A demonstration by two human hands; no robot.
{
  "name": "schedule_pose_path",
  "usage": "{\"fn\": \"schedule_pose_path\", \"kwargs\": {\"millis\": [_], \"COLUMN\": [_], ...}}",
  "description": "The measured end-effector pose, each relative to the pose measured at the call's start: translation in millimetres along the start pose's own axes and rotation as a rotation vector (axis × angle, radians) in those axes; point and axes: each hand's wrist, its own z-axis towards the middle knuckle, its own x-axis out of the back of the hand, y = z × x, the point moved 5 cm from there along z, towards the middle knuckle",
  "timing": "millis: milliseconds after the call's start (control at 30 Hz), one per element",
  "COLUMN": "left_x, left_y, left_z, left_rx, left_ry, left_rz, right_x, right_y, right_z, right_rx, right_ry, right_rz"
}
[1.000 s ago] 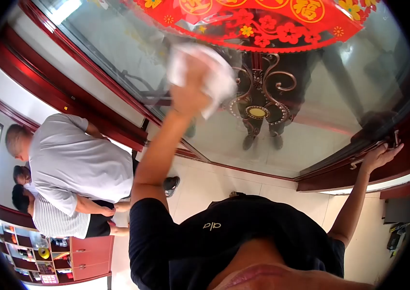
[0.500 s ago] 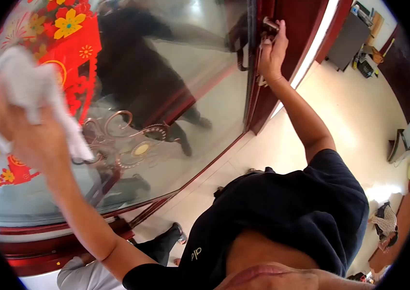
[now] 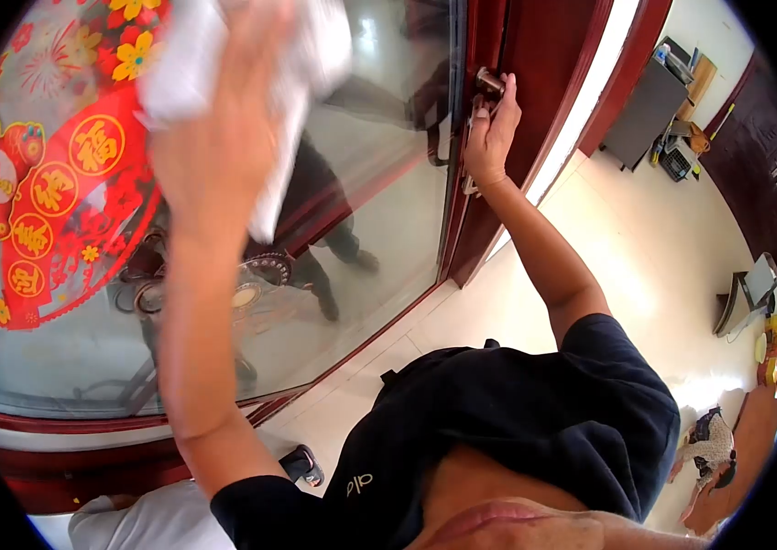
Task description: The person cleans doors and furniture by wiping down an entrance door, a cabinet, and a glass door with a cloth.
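Observation:
My left hand (image 3: 224,170), blurred by motion, presses a white cloth (image 3: 189,69) against a glass door panel (image 3: 388,229). The cloth spreads out on both sides of the fingers and hangs down past the wrist. Left of this hand, a red and yellow paper decoration (image 3: 54,197) with flowers and gold characters shows on the glass. My right hand (image 3: 491,137) is closed around a metal door handle (image 3: 489,82) on the dark red door frame (image 3: 544,82). Scrollwork (image 3: 265,268) appears in the lower part of the panel, partly behind my left forearm.
A person in a grey top (image 3: 155,522) is low at the left, below the door's bottom rail. Another person (image 3: 709,445) is at the far right by a brown surface. A dark cabinet (image 3: 645,110) and a basket (image 3: 677,163) stand beyond the doorway on the pale tiled floor (image 3: 627,238).
My left hand has swept the cloth up and to the right across the glass, uncovering more of the decoration. My right hand stays on the handle. The view has shifted slightly.

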Motion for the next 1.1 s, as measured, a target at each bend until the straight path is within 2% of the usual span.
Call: {"fn": "schedule_pose_path", "kwargs": {"millis": [33,133,167,233,333,367,433,500,567,633,733,800,867,933,967,1000,1067,1100], "left_x": [8.2,-2.3,-12.5,-38.8,-96.5,-112.5,-122.1,-166.3,-176.4,-179.2,-174.3,-159.6,-127.8,-124.6,-112.4,-92.7,-57.7,-50.5], "left_y": [-3.1,2.7,8.5,35.1,96.1,123.0,150.6,184.8,218.3,232.7,225.9,220.1,197.1,162.9,139.1,118.0,87.0,79.0], "left_z": [28.5,105.6,120.1,127.6,90.5,61.8,19.5,-49.8,-129.4,-205.9,-253.1,-249.7,-205.2,-176.4,-147.8,-115.0,-69.3,-66.2], "left_rx": [0.065,-0.003,-0.004,-0.015,-0.029,-0.088,-0.099,-0.13,-0.355,-0.293,-0.14,-0.164,-0.224,0.046,0.016,-0.011,0.168,0.211], "left_ry": [0.012,0.412,0.393,0.254,-0.201,-0.23,-0.052,-0.262,-0.387,-0.712,-0.599,-0.605,-0.577,-0.404,-0.316,-0.232,-0.238,-0.14], "left_rz": [0.13,0.459,0.376,0.118,-0.296,-0.295,-0.499,-0.609,-0.336,-0.486,-0.824,-0.656,-0.405,-0.581,-0.503,-0.424,-0.089,-0.018], "right_x": [1.1,3.6,3.6,3.7,2.2,2.5,2.7,0.4,2.2,1.4,-0.1,3.0,1.2,9.8,9.3,8.0,7.5,2.9], "right_y": [-1.1,-2.2,0.3,2.5,2.0,3.1,5.5,7.9,8.3,8.7,12.1,16.1,20.6,5.3,4.5,9.2,11.0,18.8], "right_z": [0.4,3.4,3.8,3.8,6.9,6.6,10.1,5.9,6.6,6.5,3.8,5.6,2.3,17.2,18.6,16.2,16.7,14.2], "right_rx": [-0.009,0.011,0.02,-0.009,0.052,0.065,0.12,0.13,0.129,0.12,0.123,0.138,0.087,0.137,0.192,0.143,0.014,0.017], "right_ry": [-0.008,-0.007,-0.009,-0.011,-0.016,-0.016,-0.009,0.003,-0.015,-0.033,-0.015,0.003,-0.037,0.097,0.046,0.063,0.017,0.044], "right_rz": [-0.002,-0.003,-0.002,0.039,0.006,-0.01,0.026,0.026,0.022,0.027,0.031,0.02,0.024,0.072,0.03,0.12,0.246,0.284]}}
